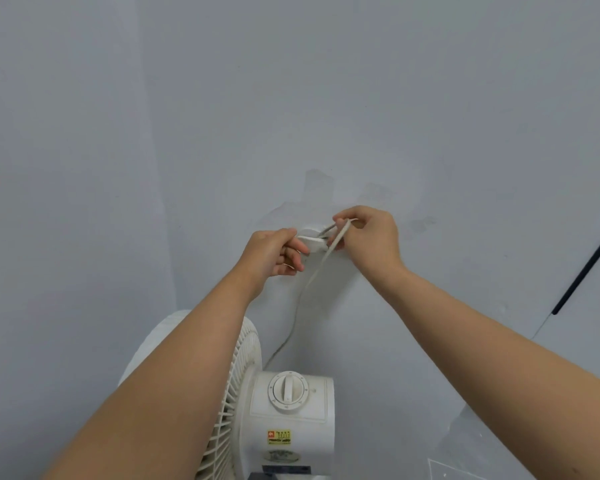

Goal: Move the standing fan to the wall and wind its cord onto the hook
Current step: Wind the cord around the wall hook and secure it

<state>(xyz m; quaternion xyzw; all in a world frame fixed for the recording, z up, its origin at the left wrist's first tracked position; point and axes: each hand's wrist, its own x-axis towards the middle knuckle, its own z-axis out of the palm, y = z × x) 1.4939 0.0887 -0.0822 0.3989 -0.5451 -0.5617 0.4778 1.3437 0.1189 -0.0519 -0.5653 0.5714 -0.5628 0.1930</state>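
**Grey wall (291, 98), winding under way**

White cord (312, 271) climbs from the fan (291, 410), which stands close to the wall below, up to a small white hook (309, 235). The left hand (274, 252) pinches a loop at the hook. The right hand (369, 237) has its grip closed on the strand just beside it. Likely risks: loose loops could slip off the shallow hook if either grip eases, and a hard tug might pull the hook away.

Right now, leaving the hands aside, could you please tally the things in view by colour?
White: 3 (fan, cord, hook)
Yellow: 1 (sticker on the fan)
Black: 1 (thin bar at the right)
Total: 5
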